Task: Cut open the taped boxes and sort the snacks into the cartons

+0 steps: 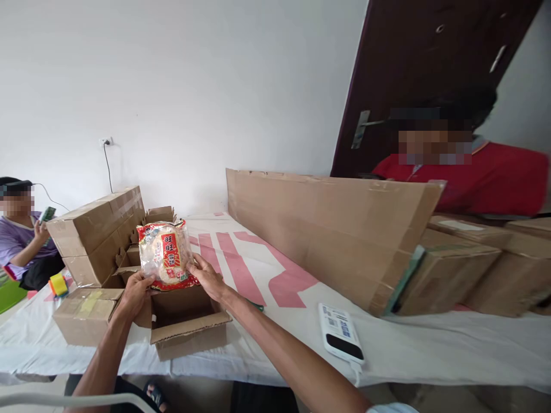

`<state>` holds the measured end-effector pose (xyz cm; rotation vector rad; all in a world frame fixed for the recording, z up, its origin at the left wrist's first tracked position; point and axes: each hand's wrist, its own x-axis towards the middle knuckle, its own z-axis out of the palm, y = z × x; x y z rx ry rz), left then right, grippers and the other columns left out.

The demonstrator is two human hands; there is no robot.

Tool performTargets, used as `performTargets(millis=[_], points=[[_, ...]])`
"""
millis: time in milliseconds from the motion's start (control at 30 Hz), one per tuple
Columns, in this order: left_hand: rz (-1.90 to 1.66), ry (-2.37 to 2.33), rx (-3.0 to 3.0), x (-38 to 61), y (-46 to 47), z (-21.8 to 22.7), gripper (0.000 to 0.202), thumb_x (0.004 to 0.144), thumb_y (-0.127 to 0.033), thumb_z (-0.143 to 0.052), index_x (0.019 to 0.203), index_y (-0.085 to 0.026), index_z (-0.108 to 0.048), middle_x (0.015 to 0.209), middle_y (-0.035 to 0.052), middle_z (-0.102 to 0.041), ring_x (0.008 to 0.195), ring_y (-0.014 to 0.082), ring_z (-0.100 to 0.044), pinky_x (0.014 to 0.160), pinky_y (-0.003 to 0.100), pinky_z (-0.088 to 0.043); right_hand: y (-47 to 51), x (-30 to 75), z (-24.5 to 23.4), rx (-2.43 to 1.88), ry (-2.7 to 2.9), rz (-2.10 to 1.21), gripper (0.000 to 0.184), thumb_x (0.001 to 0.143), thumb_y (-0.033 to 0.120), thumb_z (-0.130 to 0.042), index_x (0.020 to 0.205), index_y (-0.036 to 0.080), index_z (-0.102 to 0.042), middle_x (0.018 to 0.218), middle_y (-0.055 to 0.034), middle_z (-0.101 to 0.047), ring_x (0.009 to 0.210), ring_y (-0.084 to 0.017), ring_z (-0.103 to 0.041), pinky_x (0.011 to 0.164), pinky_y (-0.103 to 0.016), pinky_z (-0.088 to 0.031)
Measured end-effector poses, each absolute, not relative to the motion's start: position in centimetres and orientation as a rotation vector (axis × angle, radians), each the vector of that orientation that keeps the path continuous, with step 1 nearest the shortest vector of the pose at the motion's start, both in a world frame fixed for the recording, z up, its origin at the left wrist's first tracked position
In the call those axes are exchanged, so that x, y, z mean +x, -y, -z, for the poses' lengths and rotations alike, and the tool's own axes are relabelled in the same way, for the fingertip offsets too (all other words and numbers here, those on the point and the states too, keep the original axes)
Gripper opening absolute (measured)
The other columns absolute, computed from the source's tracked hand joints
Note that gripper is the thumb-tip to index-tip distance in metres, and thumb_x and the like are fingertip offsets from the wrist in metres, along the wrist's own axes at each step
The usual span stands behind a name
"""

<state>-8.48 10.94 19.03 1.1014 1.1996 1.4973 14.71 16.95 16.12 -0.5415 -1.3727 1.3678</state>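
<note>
A clear snack bag with a red label [166,254] stands upright over an open cardboard box [187,324] near the table's front edge. My left hand [135,292] grips the bag's lower left corner, fingers closed. The lower right corner is pinched by my right hand [209,276]. The box flaps are spread open and its inside looks empty where it shows.
Sealed cardboard boxes [97,229] are stacked at the left, with one taped box [86,315] beside the open one. A long flat carton [327,229] lies across the table. A white power bank [341,332] lies at the front. A seated person [21,235] is at the far left, another person in red [473,172] at the right.
</note>
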Motion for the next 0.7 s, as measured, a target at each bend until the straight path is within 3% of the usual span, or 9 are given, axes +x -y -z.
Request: performTargets(millis=[200, 367, 600, 700], points=[[-1.431, -1.241, 1.094, -9.2, -11.9, -17.7, 0.039, 0.051, -0.026, -0.091, 0.085, -0.013, -0.079, 0.077, 0.0074, -0.081, 0.067, 0.0218, -0.074, 0.055, 0.027, -0.058, -17.0, 14.2, -14.9, -0.525, 1.302, -1.401, 0.048, 0.077, 0.051, -0.08, 0.12, 0.031, -0.07, 0.109, -0.0024, -0.081, 0.108, -0.027, -0.073, 0.1, -0.043, -0.057], [-1.4, -1.214, 1.118, -8.9, -11.3, -17.7, 0.042, 0.06, -0.035, -0.095, 0.093, -0.014, -0.08, 0.084, 0.0086, -0.082, 0.073, 0.0233, -0.077, 0.06, 0.028, -0.06, -16.5, 14.7, -14.8, -0.58, 1.328, -1.397, 0.045, 0.078, 0.046, -0.076, 0.118, 0.028, -0.07, 0.109, -0.0029, -0.08, 0.109, -0.027, -0.073, 0.1, -0.041, -0.056], [-1.362, -1.175, 1.172, -8.5, -9.7, -18.1, 0.046, 0.055, -0.042, -0.101, 0.085, -0.015, -0.078, 0.074, 0.0058, -0.079, 0.061, 0.0211, -0.073, 0.055, 0.028, -0.058, -17.7, 16.5, -19.7, -0.566, 1.295, -1.234, 0.057, 0.083, 0.077, -0.073, 0.102, 0.024, -0.074, 0.107, -0.0055, -0.078, 0.104, -0.025, -0.069, 0.094, -0.039, -0.056], [-1.349, -1.203, 1.233, -8.6, -9.2, -18.3, 0.044, 0.057, -0.043, -0.1, 0.084, -0.015, -0.079, 0.079, 0.0072, -0.082, 0.066, 0.0227, -0.075, 0.058, 0.029, -0.059, -18.2, 16.7, -21.6, -0.567, 1.226, -1.254, 0.055, 0.076, 0.077, -0.08, 0.092, 0.024, -0.075, 0.096, -0.0034, -0.077, 0.094, -0.023, -0.068, 0.084, -0.036, -0.056]])
